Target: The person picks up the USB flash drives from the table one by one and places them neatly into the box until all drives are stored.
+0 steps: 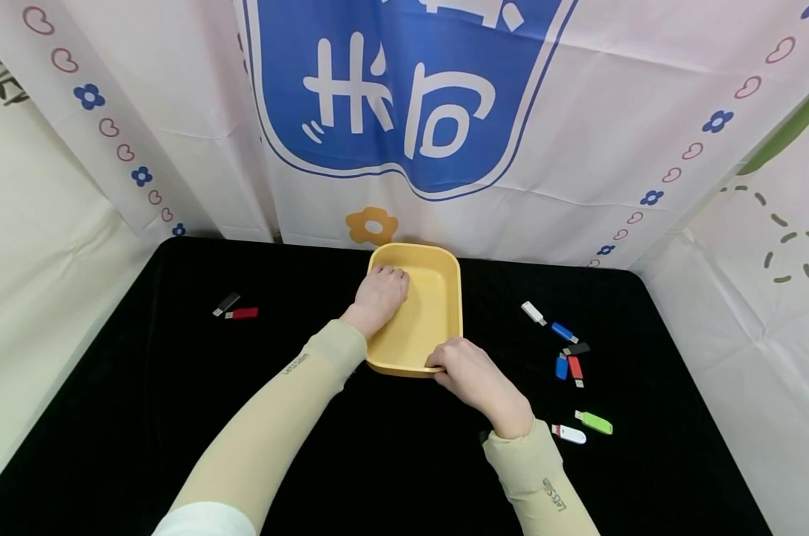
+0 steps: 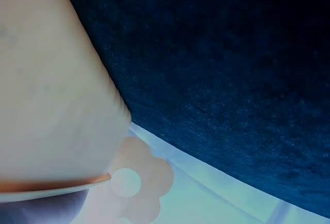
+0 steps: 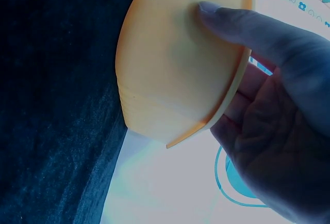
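Yellow round-cornered tray [image 1: 424, 313]: located between left hand [image 1: 380, 296] and right hand [image 1: 474, 376], set lengthwise away from the body; apparently resting on black cloth [image 1: 377, 461]; cannot confirm full contact under the base. At the left: fingers bent down inside the left wall, judged to be grasping it; thumb out of sight. At the right: grasping the near wall by its right corner, with thumb flat to the outer face and fingers over the rim.

Right of the right hand, and somewhat beyond: white USB stick [image 1: 533, 313], far blue USB stick [image 1: 564, 332], black USB stick [image 1: 578, 348], near blue USB stick [image 1: 561, 368] and red USB stick [image 1: 574, 368]; beside the right wrist: white-and-red USB stick [image 1: 569, 434] and green USB stick [image 1: 595, 423]. Well left of the left hand: second black USB stick [image 1: 227, 304] and second red USB stick [image 1: 243, 313], close together.

Recommended handling, as judged: press both walls evenly; beware of swivel, given holds on differing walls; shift slowly, base level; steer wide of the sticks at the right.
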Demonstrator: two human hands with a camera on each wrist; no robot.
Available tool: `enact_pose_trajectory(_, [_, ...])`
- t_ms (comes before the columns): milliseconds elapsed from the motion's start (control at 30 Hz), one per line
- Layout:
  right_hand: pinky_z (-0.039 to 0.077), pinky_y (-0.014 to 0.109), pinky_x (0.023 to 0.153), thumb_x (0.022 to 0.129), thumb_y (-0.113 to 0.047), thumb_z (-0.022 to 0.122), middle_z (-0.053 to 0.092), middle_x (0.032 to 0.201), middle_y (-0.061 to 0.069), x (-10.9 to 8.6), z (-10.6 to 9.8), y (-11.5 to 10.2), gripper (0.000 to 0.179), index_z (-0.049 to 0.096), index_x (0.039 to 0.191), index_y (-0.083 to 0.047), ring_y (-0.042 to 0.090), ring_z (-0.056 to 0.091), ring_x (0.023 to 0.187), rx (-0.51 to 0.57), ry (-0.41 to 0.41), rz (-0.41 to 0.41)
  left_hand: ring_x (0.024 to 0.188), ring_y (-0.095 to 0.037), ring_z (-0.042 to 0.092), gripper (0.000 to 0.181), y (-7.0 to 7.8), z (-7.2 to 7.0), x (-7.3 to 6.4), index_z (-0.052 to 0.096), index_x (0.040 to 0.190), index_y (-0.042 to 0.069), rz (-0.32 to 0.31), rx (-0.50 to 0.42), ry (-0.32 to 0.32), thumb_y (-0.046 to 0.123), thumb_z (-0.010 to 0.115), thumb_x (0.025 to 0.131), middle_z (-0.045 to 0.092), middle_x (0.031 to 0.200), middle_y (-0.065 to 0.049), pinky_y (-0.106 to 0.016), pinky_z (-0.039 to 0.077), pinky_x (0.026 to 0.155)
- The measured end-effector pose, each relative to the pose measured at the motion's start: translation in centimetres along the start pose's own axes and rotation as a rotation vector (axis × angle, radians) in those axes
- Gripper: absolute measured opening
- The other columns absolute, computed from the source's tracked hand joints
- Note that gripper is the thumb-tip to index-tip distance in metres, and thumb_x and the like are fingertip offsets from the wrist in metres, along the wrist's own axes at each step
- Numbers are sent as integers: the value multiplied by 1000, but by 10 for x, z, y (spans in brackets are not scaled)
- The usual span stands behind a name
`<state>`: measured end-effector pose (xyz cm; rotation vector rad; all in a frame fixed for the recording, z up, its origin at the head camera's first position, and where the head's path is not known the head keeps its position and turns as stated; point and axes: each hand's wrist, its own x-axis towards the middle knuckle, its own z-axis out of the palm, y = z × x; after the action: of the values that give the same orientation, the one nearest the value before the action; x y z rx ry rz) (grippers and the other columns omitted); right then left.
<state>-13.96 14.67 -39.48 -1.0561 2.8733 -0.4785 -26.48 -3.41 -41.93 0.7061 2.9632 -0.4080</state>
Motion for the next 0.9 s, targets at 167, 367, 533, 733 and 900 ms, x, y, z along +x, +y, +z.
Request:
enact_pose_trajectory(167, [52,30,71,80,2,75,70,76,-7,0,0,0,20,72,73,-16,13,64,76,-6,4,-4,130,-24,53,39,0,0,0,50,144,8,7,14,-9,9,44,106,59,139,-6,-39,40,113])
enact_pose_trajectory(367, [52,30,71,80,2,76,71,77,-6,0,-1,-1,19,73,74,-16,14,65,77,-13,7,-4,132,-24,51,42,1,-1,-2,48,147,9,-5,41,-6,7,44,106,56,142,-7,-39,39,114])
enact_pose_trajectory(533, [52,30,71,80,2,76,71,77,-6,0,0,0,18,73,74,-15,14,65,77,-20,9,-9,133,-24,49,43,2,-1,-2,46,149,9,-10,59,-16,8,42,106,55,143,-7,-39,39,114])
enact_pose_trajectory(733, [53,31,72,80,1,76,71,77,-5,-1,0,-1,17,74,75,-16,15,65,78,-19,11,-2,132,-24,49,42,3,-1,-1,46,149,8,-15,55,-20,7,40,107,55,142,-7,-39,39,114])
enact_pose_trajectory(900, [54,32,74,81,1,76,72,80,-4,-1,0,-1,16,75,78,-15,16,66,80,-15,4,6,129,-24,51,40,3,0,-1,48,146,7,-20,42,-6,7,40,107,57,139,-8,-38,41,111])
